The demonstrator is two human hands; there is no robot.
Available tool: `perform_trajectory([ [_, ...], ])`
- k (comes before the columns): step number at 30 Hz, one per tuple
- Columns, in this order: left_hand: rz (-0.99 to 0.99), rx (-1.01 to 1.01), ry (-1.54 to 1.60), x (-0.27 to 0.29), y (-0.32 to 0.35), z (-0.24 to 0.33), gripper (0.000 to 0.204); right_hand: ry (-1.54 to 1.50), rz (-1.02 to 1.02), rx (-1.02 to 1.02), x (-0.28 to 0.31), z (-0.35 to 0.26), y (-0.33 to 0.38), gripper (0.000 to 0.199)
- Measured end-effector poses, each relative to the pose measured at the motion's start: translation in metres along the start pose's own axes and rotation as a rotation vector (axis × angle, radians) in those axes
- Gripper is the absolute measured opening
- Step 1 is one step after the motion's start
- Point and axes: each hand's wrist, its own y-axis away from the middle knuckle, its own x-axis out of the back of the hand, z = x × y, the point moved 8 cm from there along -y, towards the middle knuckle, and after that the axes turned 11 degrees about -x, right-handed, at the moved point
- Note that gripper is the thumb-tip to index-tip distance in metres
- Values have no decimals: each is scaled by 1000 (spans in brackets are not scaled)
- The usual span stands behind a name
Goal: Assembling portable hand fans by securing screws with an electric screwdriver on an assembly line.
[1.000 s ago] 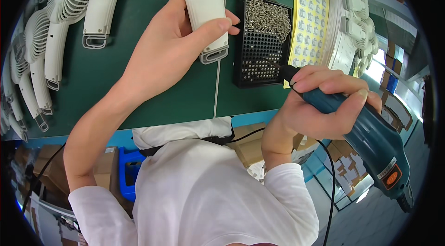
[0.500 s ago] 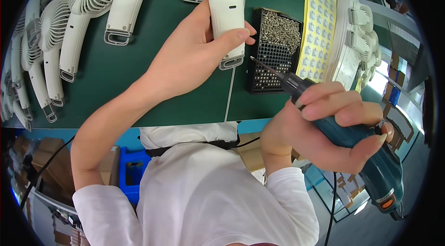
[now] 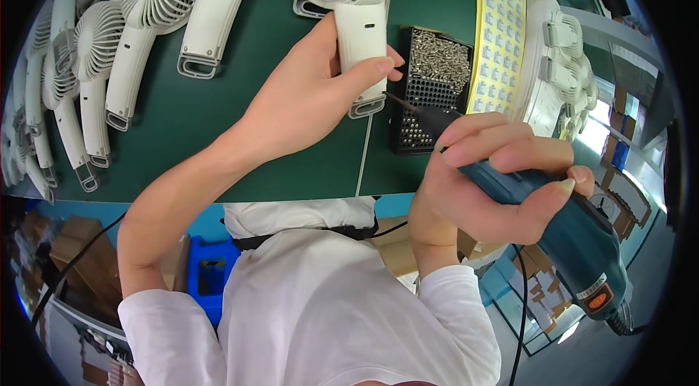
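My left hand (image 3: 313,80) is closed round the handle of a white handheld fan (image 3: 362,33), which lies on the green table with its round grille away from me. The thumb rests across the handle's front. In my right hand (image 3: 502,175) is a teal electric screwdriver (image 3: 582,248), its thin bit slanting up to the left. The bit's tip is close beside the lower end of the fan handle; whether it touches is too small to tell. Under the bit stands a black screw tray (image 3: 429,91), with loose screws heaped at its far end and others standing in holes nearer me.
Several white fans (image 3: 149,22) lie along the left of the table (image 3: 218,117). Right of the tray are a yellow sticker sheet (image 3: 499,37) and a white stack with more fans (image 3: 564,51). A blue crate (image 3: 211,277) and cardboard boxes (image 3: 84,255) stand below the table edge.
My right hand has brought the screwdriver left, so its bit has moved from over the tray to beside the fan handle's end. My left hand keeps its grip on the fan.
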Motion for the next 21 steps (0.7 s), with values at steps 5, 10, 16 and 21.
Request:
perform_trajectory([
  [5,-30,-76,52,-6,3,17,40,-103,58,110,32,-27,1,30],
  [10,-205,3,-218,-42,-48,38,40,-198,98,207,71,-48,5,31],
  [16,-192,-136,-605,-78,-154,45,50,-175,243,180,91,-57,11,28],
  [21,149,-797,-1606,-111,-179,66,62,-57,409,196,113,-64,16,23],
])
